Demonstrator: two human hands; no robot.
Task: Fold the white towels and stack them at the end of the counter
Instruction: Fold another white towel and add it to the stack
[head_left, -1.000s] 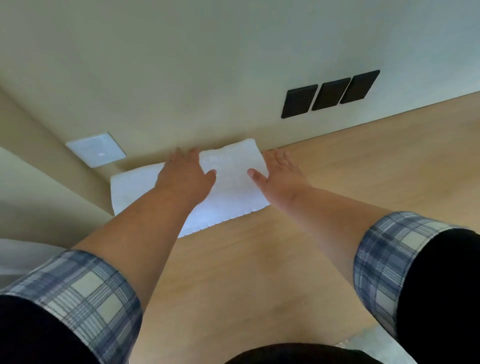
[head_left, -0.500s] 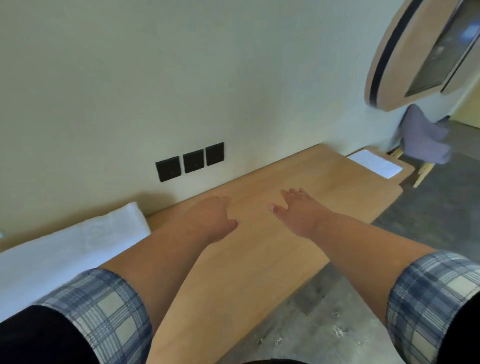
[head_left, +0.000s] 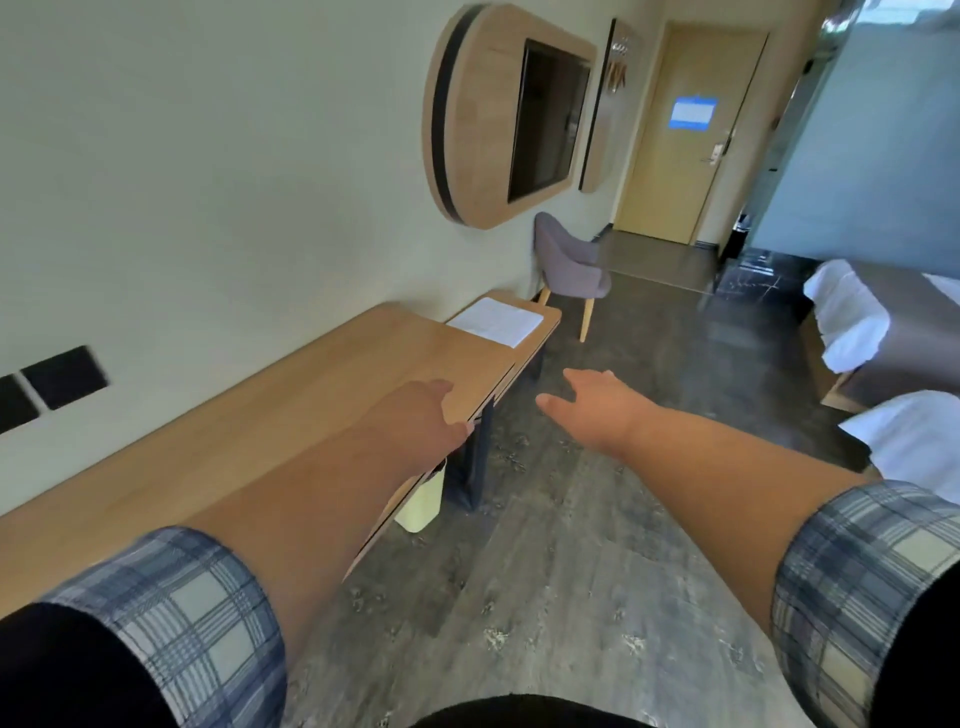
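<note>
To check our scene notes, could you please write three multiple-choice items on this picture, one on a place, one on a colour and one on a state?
1. Where does the white towel lie?
A. Hung on a rail.
B. On the lower far end of the counter.
C. Inside a basket.

2. What colour is the chair?
A. Red.
B. Green.
C. Greyish purple.

3. How are the left hand and the right hand?
A. Both open, holding nothing.
B. Both grip a cloth.
C. The left grips a cup.

Answers: 1 B, it lies flat on the counter's stepped-down end. 2 C, its padded shell shows that tone. 3 A, both are spread with nothing in them.
</note>
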